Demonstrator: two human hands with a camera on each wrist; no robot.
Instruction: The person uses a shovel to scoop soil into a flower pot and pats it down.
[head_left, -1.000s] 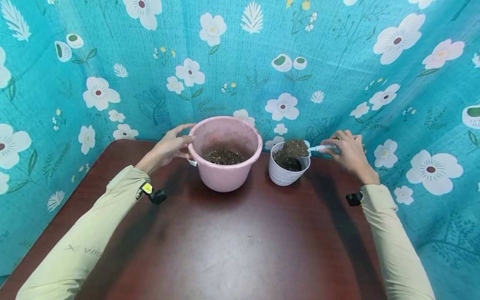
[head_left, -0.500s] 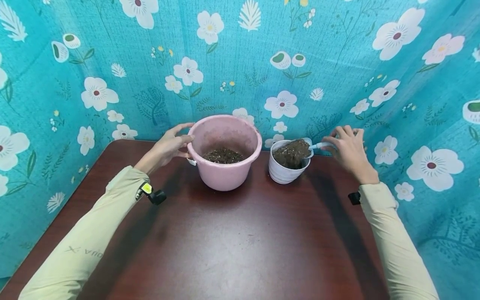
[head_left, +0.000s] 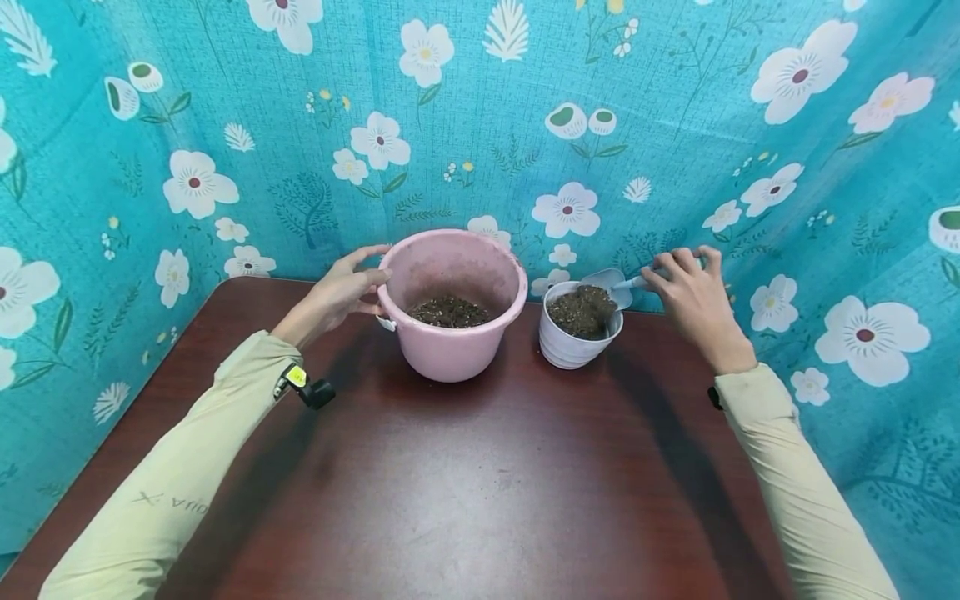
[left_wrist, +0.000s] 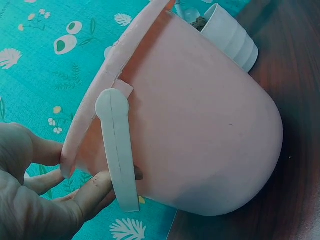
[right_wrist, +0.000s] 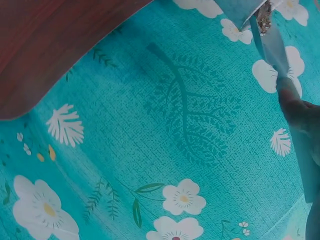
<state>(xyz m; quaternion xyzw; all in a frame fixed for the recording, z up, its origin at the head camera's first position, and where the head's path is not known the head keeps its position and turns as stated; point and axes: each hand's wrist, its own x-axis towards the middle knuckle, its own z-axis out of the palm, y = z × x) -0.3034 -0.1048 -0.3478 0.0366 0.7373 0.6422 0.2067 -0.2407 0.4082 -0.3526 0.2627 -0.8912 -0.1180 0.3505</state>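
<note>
A pink bucket (head_left: 450,354) with dark soil (head_left: 448,312) low inside stands on the table. My left hand (head_left: 337,293) grips its rim at the left; in the left wrist view, the fingers (left_wrist: 95,192) lie by the white bucket handle (left_wrist: 117,150). To the bucket's right is a white ribbed flowerpot (head_left: 567,352), its soil (head_left: 576,313) near the rim. My right hand (head_left: 693,304) holds the handle of a pale blue hand trowel (head_left: 621,287). The trowel's blade is tilted at the pot's right rim, with its tip side over the soil. In the right wrist view, the trowel handle (right_wrist: 302,160) runs along the hand.
A dark reddish-brown table (head_left: 480,475) carries both containers near its back edge. Right behind it hangs a turquoise flowered curtain (head_left: 480,167), which also runs along both sides. Small dark specks lie on the tabletop.
The trowel, which was heaped with soil over the pot, has tipped and its soil has dropped into the pot. My right hand has turned slightly upward. The left hand stays on the bucket.
</note>
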